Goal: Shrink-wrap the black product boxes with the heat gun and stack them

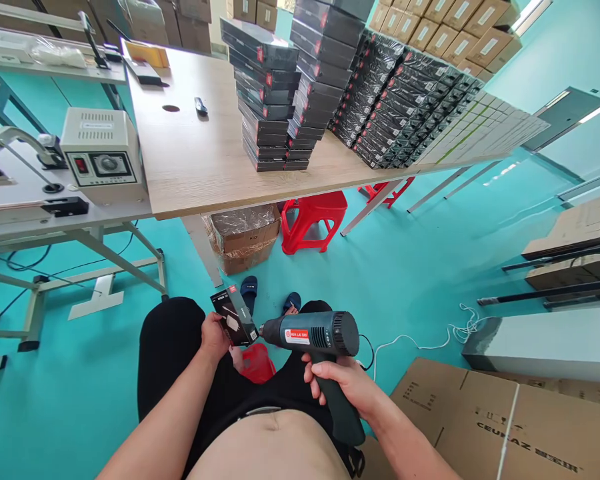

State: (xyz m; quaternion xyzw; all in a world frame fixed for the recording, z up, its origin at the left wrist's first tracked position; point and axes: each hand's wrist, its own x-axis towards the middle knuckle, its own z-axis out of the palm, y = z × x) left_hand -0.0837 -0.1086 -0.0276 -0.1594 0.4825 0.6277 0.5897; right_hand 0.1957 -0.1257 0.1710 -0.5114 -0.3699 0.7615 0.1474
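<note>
In my left hand (216, 339) is a small black product box (235, 317) with a printed picture on its face, held tilted above my lap. My right hand (341, 379) is wrapped round the handle of a dark heat gun (314, 332) with a red and white label. Its nozzle points left, close to the lower right edge of the box. I cannot tell whether nozzle and box touch. Ahead on the wooden table (195, 160) stand tall stacks of similar dark boxes (267, 100).
Wrapped black packs (395, 100) and white boxes (485, 127) line the table's right part. A beige control unit (103, 157) stands at left. Under the table are a red stool (315, 217) and a carton (247, 230). A large carton (460, 413) sits at lower right; a white cable (425, 345) crosses the floor.
</note>
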